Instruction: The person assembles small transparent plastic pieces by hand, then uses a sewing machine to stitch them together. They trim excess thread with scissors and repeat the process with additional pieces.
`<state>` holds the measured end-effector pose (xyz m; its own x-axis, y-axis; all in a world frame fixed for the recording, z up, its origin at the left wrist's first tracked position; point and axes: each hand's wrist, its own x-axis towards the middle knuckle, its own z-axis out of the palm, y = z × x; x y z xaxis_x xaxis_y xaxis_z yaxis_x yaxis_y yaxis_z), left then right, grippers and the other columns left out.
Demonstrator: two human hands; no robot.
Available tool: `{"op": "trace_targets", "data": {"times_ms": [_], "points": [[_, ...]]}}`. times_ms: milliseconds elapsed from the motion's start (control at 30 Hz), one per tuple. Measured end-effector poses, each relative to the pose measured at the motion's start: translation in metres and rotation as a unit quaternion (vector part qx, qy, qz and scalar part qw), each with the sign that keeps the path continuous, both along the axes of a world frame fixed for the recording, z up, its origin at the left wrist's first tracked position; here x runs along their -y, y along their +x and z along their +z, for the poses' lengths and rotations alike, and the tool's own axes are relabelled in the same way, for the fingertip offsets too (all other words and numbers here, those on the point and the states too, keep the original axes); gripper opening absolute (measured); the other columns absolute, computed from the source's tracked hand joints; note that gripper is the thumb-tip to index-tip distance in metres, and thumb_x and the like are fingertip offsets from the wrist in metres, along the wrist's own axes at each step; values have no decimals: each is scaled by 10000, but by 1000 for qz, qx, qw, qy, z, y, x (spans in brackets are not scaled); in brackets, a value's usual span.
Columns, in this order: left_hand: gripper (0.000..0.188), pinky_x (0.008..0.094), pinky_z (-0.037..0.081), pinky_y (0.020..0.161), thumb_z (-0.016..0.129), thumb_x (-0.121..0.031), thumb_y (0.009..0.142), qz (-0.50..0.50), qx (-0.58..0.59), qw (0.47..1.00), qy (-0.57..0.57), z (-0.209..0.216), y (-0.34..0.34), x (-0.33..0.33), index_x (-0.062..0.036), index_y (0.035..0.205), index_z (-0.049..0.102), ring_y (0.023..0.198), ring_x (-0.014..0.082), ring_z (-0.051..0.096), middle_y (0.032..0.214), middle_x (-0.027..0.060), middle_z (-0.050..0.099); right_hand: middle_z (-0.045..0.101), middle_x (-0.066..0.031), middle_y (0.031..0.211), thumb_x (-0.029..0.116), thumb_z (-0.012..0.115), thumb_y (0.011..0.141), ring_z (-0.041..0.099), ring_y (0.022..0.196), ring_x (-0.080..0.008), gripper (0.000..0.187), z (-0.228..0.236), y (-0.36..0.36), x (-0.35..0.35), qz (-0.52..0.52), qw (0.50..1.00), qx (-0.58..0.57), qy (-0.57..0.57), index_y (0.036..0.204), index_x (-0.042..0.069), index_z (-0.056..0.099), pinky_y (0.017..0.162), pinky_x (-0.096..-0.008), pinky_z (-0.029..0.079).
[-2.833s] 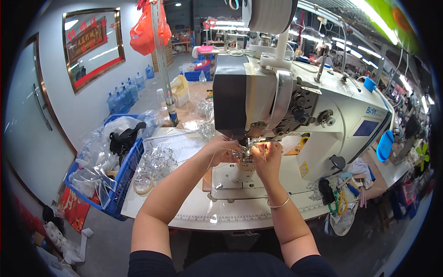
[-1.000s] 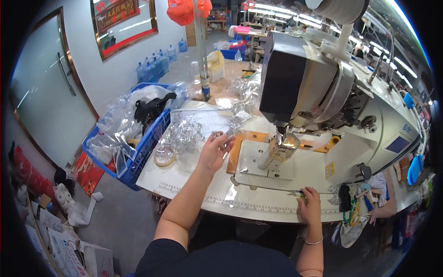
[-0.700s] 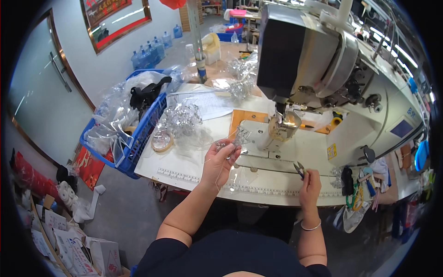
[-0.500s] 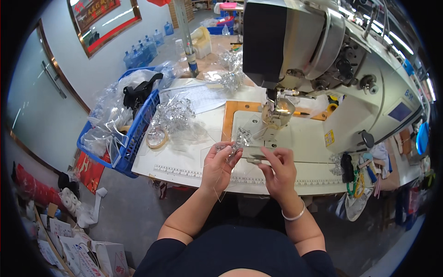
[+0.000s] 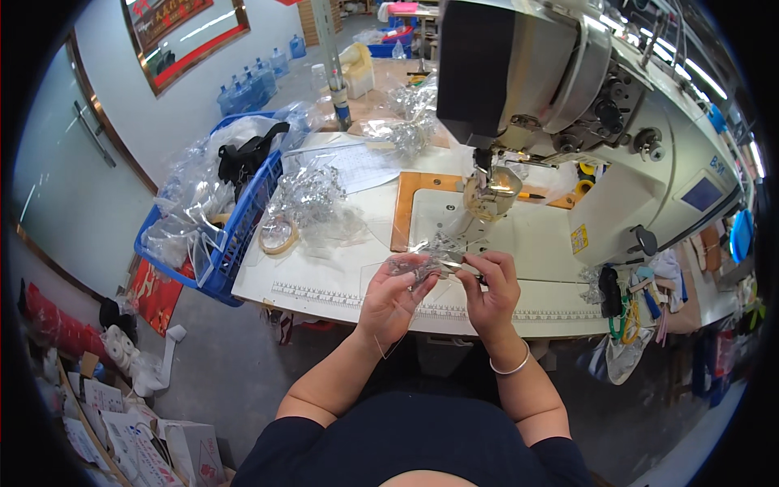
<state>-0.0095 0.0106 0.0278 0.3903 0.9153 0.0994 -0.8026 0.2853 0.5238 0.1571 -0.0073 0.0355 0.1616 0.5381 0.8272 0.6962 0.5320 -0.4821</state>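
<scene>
Left hand point(image 5: 393, 299): fingers closed on clear plastic point(image 5: 438, 243), in front of the machine point(image 5: 600, 134), toward its left end. Right hand point(image 5: 492, 296): gripping snips point(image 5: 454, 266), blades at the plastic; can't tell if they're touching it. Glittery pile point(image 5: 308, 195) and tape roll point(image 5: 280, 249) left of the machine, basket point(image 5: 250, 231) farther left of it. Ruler strip point(image 5: 320, 296) runs in front of the machine.

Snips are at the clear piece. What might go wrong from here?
The snips in the right hand are close to the left hand, so a slip might nick it.
The clear piece is shiny and see-through, so the blades could cut into it if its edge is misjudged.
</scene>
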Motion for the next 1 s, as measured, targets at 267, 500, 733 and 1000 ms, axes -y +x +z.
{"op": "trace_targets", "data": {"times_ms": [267,500,733,1000], "points": [[321,365,472,970,493,24,839,-28,-12,1000,-6,-3,-1,3,5,1159,480,1107,309,554,1178,157,537,556,-97,842,103,772,718,571,697,-213,268,-8,5,5,21,1000,-3,4,945,43,644,561,-290,470],[311,360,476,962,493,24,842,-26,6,999,-40,-4,1,5,7,1152,483,1080,313,570,1165,173,540,553,-101,839,105,774,716,578,711,-211,271,-7,8,13,7,1000,20,-6,949,50,647,545,-289,467],[209,388,510,882,572,-25,839,281,-315,810,406,-8,3,7,-28,1047,590,1040,292,598,1156,162,568,524,1,836,330,604,904,372,612,-67,416,-18,18,24,198,878,-418,-118,1165,19,515,509,-199,314],[255,403,487,897,684,-169,753,361,-426,362,747,12,-22,-21,-181,1007,684,1079,271,583,1124,24,620,483,54,744,84,686,821,348,547,-34,534,-8,14,24,336,595,-655,-323,1301,78,450,469,-177,273]]}}
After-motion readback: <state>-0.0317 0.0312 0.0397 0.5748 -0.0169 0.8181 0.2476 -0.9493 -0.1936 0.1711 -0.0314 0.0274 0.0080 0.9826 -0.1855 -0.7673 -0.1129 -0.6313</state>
